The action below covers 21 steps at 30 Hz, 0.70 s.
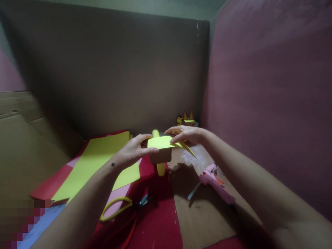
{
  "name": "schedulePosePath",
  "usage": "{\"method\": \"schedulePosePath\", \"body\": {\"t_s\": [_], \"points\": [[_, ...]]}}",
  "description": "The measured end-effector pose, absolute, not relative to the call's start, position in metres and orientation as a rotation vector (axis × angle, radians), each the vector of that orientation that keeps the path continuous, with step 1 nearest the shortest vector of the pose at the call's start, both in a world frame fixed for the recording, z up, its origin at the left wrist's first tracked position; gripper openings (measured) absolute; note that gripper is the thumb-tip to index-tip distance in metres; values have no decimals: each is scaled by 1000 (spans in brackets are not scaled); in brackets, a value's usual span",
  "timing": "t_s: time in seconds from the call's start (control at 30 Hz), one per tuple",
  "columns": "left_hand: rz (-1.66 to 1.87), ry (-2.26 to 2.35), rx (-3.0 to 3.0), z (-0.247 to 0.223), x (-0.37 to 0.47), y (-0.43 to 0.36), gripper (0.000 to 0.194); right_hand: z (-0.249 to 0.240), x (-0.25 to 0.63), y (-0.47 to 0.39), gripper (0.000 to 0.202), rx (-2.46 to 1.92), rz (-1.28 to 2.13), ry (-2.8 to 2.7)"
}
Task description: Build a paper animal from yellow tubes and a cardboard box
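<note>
A small brown cardboard box (160,156) is held up over the work surface, with a yellow paper strip (162,142) lying across its top. My left hand (135,148) grips the box from its left side, the thumb along the front top edge. With closed fingers, my right hand (185,134) pinches the strip near the box's right edge; the strip's free end slants down to the right. A yellow paper tube (160,169) shows below the box, and a yellow rounded end (155,133) sticks up behind it. How these join the box is hidden.
Scissors (140,204) with yellow and red handles lie in front on red material (155,221). A pink glue gun (217,185) rests on a cardboard sheet (199,221) at right. Yellow sheets (101,155) are stacked at left. Behind stands a small yellow-orange craft piece (188,121).
</note>
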<state>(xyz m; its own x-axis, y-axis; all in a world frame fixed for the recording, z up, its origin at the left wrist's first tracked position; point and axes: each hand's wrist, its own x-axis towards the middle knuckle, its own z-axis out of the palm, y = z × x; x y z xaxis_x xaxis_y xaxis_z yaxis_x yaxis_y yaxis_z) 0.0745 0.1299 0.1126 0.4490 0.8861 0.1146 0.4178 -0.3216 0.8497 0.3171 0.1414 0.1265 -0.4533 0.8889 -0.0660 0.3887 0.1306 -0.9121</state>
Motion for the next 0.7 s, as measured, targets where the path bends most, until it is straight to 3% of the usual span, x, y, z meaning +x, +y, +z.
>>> {"method": "schedulePosePath", "body": {"t_s": [0.7], "points": [[747, 1144, 1961, 115, 75, 129, 66, 127, 312, 150, 46, -1094, 1654, -1696]]}}
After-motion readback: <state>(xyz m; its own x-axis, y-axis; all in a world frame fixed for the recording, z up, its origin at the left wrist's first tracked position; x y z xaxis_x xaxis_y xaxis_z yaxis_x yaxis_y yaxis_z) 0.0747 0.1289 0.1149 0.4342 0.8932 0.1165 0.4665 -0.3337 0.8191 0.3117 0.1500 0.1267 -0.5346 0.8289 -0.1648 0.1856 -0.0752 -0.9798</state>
